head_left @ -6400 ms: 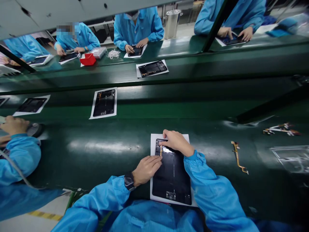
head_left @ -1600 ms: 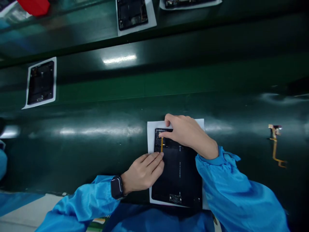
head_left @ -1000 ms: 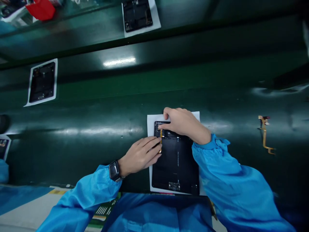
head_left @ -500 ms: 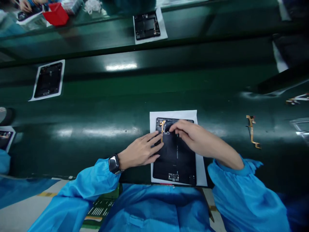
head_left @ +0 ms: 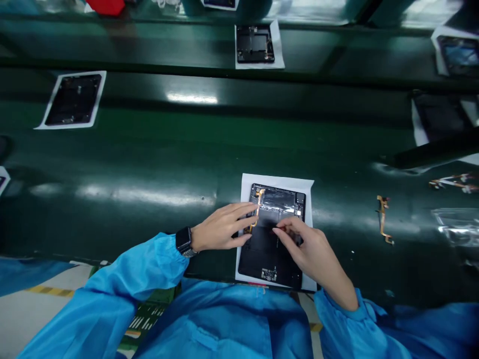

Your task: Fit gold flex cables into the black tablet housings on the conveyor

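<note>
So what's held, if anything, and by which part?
The left hand grips nothing, fingers at the orange cable; whether the right hand, pinching, holds anything cannot be told.

Single head cam, worn by the operator, facing forward and steeply down over the green bench point(head_left: 160, 159). Wide view. Bench's near edge crosses low in frame, wearer's lap point(head_left: 224, 319) under it. Left hand point(head_left: 219, 229) and right hand point(head_left: 309, 244) are near, just below mid-frame; surfaces past the bench, farther off, fill the top.
</note>
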`<state>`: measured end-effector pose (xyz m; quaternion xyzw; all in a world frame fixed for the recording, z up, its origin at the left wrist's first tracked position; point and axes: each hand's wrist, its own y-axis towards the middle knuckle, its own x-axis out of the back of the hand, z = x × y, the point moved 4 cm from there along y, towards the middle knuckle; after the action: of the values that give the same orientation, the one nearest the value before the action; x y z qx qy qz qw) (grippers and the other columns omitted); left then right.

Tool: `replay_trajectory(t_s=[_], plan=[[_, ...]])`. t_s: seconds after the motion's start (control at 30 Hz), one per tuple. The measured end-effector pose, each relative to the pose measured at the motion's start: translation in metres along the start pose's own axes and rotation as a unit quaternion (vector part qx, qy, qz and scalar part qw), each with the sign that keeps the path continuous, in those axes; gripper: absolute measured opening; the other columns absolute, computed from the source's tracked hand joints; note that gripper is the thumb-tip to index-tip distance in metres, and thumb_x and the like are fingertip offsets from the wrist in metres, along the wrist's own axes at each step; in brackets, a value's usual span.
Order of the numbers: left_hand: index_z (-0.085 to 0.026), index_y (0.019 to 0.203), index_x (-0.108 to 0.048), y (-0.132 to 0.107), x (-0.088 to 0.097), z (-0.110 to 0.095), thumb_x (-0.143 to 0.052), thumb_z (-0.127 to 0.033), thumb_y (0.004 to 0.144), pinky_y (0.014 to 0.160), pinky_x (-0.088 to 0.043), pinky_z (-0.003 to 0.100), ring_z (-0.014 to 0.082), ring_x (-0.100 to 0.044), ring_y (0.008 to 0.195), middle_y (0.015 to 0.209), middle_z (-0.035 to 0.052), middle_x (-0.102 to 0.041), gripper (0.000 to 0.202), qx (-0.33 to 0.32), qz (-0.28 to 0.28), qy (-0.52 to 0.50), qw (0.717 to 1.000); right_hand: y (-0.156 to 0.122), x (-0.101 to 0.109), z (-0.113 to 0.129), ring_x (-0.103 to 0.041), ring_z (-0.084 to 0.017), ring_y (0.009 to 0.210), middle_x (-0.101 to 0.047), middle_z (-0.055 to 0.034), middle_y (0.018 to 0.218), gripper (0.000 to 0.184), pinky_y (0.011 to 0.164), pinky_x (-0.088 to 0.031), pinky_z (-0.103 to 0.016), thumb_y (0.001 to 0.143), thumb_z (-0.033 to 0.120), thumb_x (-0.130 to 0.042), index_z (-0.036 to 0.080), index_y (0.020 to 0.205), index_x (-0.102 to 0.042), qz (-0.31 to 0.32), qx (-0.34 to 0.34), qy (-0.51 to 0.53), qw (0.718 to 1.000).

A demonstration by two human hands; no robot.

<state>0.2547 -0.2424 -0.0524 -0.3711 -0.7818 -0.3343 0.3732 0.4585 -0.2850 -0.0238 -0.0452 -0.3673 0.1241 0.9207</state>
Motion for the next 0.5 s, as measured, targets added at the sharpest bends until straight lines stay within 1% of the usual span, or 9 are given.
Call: replay_trajectory(t_s=[0.1,0.2,0.33,0.43,0.5], plan=[[-0.01,0.131,-0.052,0.004,-0.005,-0.008,-0.055,-0.036,0.094,0.11,-0.04,0.049,0.0332,-0.032,0.142,0.148,0.018,-0.042,0.045,0.002,0.046,0.063,0.997,0.003,-0.004,0.004,-0.063,-0.016,0.068,-0.066,-0.0012,0.084,0.013,0.062,-0.046,-0.026,0.098,0.032,-0.048,0.023,0.104,-0.056,-0.004,0.01,-0.038,0.999],[-0.008,0.129,-0.054,0.008,-0.007,-0.014,-0.055,-0.037,0.094,0.109,-0.039,0.048,0.0348,-0.034,0.139,0.143,0.0166,-0.048,0.045,0.004,0.06,0.099,0.993,0.005,-0.004,0.009,-0.065,-0.019,0.071,-0.068,-0.0026,0.086,0.015,0.063,-0.048,-0.028,0.098,0.032,-0.048,0.023,0.107,-0.055,-0.007,0.018,-0.076,0.997],[-0.007,0.12,-0.061,0.008,-0.007,-0.016,-0.056,-0.039,0.094,0.109,-0.038,0.047,0.0333,-0.043,0.131,0.134,0.0166,-0.056,0.041,-0.024,0.045,0.08,0.995,0.005,-0.007,0.012,-0.067,-0.02,0.073,-0.069,-0.0032,0.09,0.014,0.063,-0.049,-0.029,0.099,0.031,-0.047,0.023,0.106,-0.056,-0.004,0.031,-0.117,0.993],[-0.01,0.111,-0.065,0.004,-0.005,-0.012,-0.055,-0.037,0.095,0.108,-0.04,0.047,0.0316,-0.046,0.129,0.129,0.0149,-0.059,0.033,-0.036,0.019,0.028,0.999,0.006,-0.012,0.015,-0.068,-0.02,0.076,-0.069,-0.0036,0.093,0.014,0.063,-0.051,-0.029,0.099,0.029,-0.046,0.023,0.108,-0.055,0.005,0.042,-0.135,0.99],[-0.012,0.114,-0.063,0.001,-0.002,-0.007,-0.053,-0.036,0.096,0.107,-0.042,0.046,0.029,-0.048,0.128,0.127,0.0139,-0.06,0.031,-0.026,-0.011,-0.015,0.999,0.006,-0.016,0.018,-0.068,-0.02,0.076,-0.069,-0.0042,0.095,0.014,0.063,-0.051,-0.029,0.099,0.027,-0.045,0.022,0.108,-0.055,0.012,0.054,-0.151,0.987]])
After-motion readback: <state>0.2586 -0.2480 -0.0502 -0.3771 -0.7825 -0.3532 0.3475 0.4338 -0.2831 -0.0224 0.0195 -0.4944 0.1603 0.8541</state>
